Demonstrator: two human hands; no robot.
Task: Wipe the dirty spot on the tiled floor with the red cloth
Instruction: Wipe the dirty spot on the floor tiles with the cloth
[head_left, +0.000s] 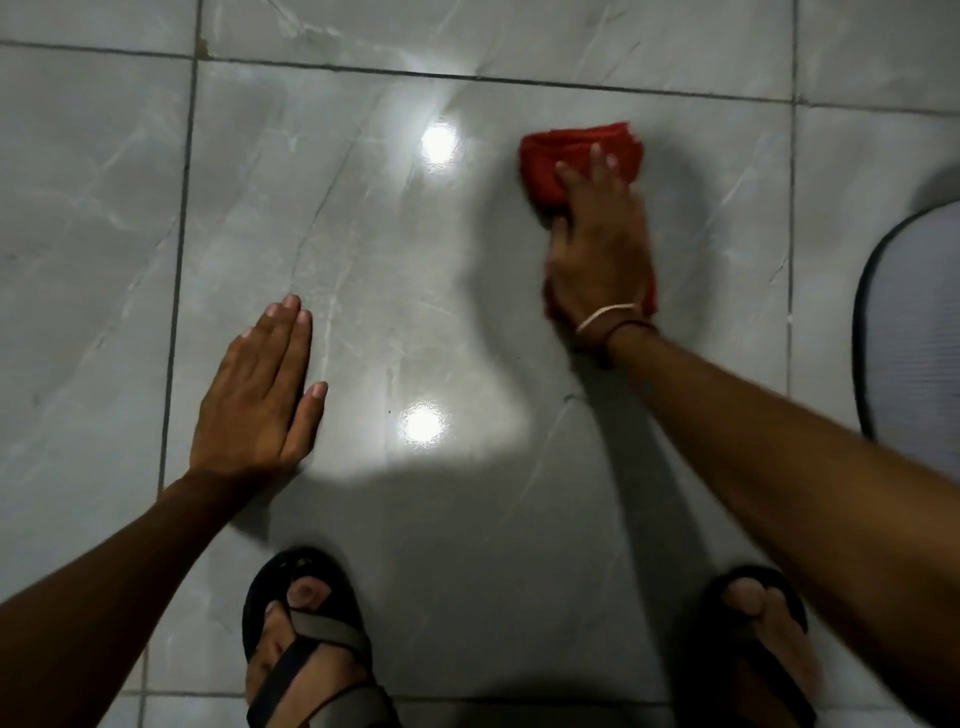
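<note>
A bunched red cloth (566, 156) lies on the glossy grey tiled floor (363, 260), right of centre and toward the far side of the big tile. My right hand (597, 244) presses flat on top of the cloth, fingers spread over it, with red fabric also showing under the wrist. The hand is blurred. My left hand (260, 395) rests flat on the tile at the left, fingers together and holding nothing. Any dirt under the cloth is hidden; I see no clear stain elsewhere, only a tiny dark speck (389, 413).
Two bright lamp reflections (439, 143) (422, 425) shine on the tile. My sandalled feet (306, 639) (763, 639) stand at the near edge. A grey mat with a dark rim (914, 332) lies at the right edge. Dark grout lines (179, 260) border the tile.
</note>
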